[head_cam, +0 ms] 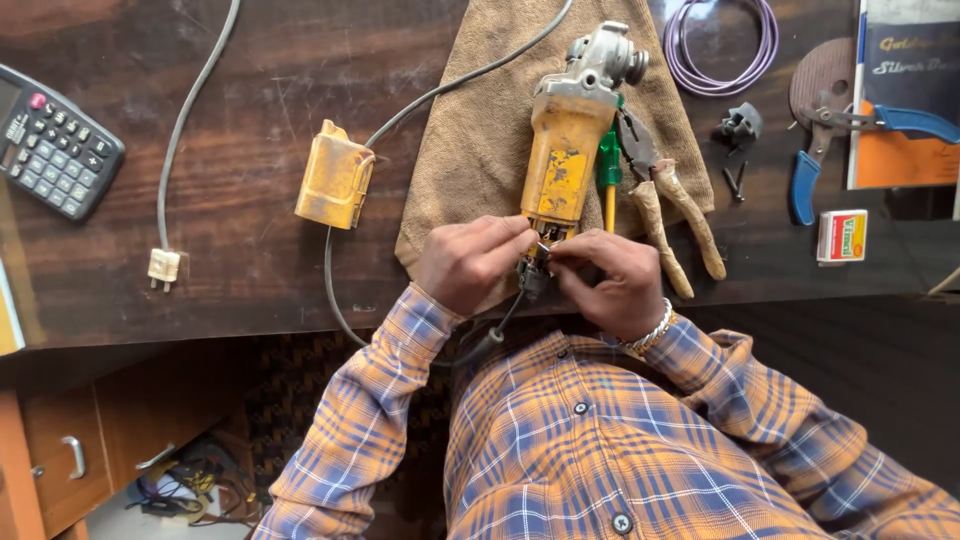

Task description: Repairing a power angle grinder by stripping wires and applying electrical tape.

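Head view. A yellow angle grinder lies lengthwise on a brown towel spread over the near half of the dark wooden bench, its grey metal head toward the far edge and its open rear end at the near edge. Both hands work at that rear end. The left hand has its fingers drawn together, tips pinching a small part at the grinder's tail. The right hand, with a metal bracelet on the wrist, meets it from the other side, thumb and forefinger pinched on the same spot; what exactly sits between the fingertips is too small to tell. A grey cord runs from below the hands, loops off the near edge and returns across the bench.

Just beside the grinder's right flank lies a green-handled screwdriver, then a pair of pliers with worn tan grips reaching past the towel's edge. A detached yellow cover rests left of the towel. A white plug on a grey lead lies further left, and a calculator sits at the left edge. Toward the far right corner are a purple wire coil, a small black part with screws near it, blue-handled cutters, a printed box and a matchbox. The person wears an orange and blue plaid shirt.
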